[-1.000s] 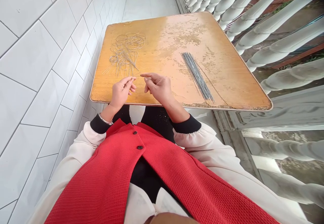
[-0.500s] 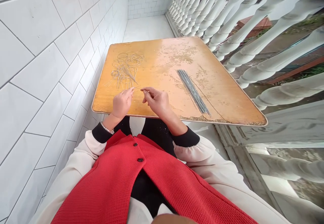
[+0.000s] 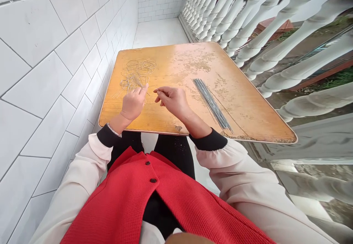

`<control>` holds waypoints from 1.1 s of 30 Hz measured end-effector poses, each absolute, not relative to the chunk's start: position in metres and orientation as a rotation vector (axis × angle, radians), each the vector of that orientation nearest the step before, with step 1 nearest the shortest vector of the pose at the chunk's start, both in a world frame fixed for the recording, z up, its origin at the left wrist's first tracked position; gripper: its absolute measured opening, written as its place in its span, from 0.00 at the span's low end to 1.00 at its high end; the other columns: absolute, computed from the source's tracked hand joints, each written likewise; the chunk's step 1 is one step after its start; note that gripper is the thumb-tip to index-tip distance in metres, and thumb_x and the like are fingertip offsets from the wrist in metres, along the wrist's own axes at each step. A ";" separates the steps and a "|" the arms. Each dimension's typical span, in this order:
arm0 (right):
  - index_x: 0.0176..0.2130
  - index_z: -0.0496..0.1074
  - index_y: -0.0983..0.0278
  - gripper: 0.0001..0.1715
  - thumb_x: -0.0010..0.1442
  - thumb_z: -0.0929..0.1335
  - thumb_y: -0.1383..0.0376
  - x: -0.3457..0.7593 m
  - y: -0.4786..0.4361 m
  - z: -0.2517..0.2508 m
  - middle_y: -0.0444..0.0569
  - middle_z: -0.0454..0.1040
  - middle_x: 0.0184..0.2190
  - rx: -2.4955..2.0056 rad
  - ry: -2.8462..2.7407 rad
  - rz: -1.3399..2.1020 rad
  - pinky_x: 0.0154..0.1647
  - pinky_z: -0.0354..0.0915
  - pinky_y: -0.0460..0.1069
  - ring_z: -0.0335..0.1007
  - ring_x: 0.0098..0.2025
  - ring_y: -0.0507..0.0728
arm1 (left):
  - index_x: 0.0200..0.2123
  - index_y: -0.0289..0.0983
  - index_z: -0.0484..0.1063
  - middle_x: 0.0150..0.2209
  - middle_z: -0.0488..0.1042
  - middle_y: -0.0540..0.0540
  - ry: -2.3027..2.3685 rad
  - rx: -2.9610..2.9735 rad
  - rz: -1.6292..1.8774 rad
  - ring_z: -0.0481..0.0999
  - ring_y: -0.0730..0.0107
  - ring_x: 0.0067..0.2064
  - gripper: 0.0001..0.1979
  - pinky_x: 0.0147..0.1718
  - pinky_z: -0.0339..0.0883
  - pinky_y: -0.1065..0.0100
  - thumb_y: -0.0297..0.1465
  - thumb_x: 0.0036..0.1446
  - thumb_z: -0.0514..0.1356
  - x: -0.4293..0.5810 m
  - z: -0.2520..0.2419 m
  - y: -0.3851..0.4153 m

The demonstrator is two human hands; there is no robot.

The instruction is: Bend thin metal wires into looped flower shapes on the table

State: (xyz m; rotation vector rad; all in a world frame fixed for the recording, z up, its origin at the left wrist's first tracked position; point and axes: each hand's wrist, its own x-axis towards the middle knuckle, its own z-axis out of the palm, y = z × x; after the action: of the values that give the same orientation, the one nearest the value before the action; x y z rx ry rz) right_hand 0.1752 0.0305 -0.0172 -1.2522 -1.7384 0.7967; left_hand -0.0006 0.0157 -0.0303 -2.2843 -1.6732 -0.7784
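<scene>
Head view | we see a light, springy tangle of thin wire [image 3: 135, 75], best taken by one free end, at the tabletop's left | left hand [image 3: 134, 104] at its edge, grasp unclear | right hand [image 3: 171, 101] pinched, any hold unclear | straight dark rods [image 3: 211, 104] lie rightward on the wooden table [image 3: 176, 54]

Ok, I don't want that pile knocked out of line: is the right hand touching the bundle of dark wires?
Apart. The head view shows bare tabletop between the right hand and the bundle of dark wires.
</scene>
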 end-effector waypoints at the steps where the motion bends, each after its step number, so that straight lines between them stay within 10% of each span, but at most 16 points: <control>1: 0.38 0.80 0.66 0.13 0.61 0.65 0.68 0.176 0.034 -0.015 0.46 0.78 0.23 -1.251 -1.763 0.793 0.25 0.65 0.46 0.67 0.18 0.49 | 0.62 0.35 0.70 0.41 0.80 0.39 -1.668 -2.296 -0.753 0.77 0.63 0.42 0.22 0.39 0.67 0.65 0.28 0.70 0.48 -0.001 -0.028 0.019; 23: 0.48 0.80 0.63 0.17 0.64 0.65 0.67 0.188 0.087 -0.021 0.54 0.82 0.35 -1.160 -2.093 0.354 0.41 0.69 0.54 0.78 0.36 0.60 | 0.40 0.35 0.77 0.38 0.79 0.41 -1.772 -2.429 -0.371 0.76 0.62 0.37 0.16 0.32 0.60 0.64 0.23 0.66 0.49 0.004 -0.007 0.061; 33: 0.36 0.82 0.63 0.18 0.66 0.63 0.63 0.179 0.090 -0.007 0.55 0.81 0.35 -1.079 -2.362 0.318 0.39 0.64 0.53 0.75 0.36 0.60 | 0.43 0.33 0.77 0.41 0.80 0.37 -1.752 -2.413 -0.288 0.79 0.57 0.41 0.16 0.33 0.61 0.62 0.20 0.65 0.49 0.005 -0.009 0.057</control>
State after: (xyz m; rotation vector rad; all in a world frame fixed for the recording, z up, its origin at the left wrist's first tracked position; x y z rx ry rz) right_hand 0.1792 0.0899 -0.0067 -1.0793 -2.3617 0.3178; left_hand 0.0049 0.0575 -0.0089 -2.4127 -1.7519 -0.2884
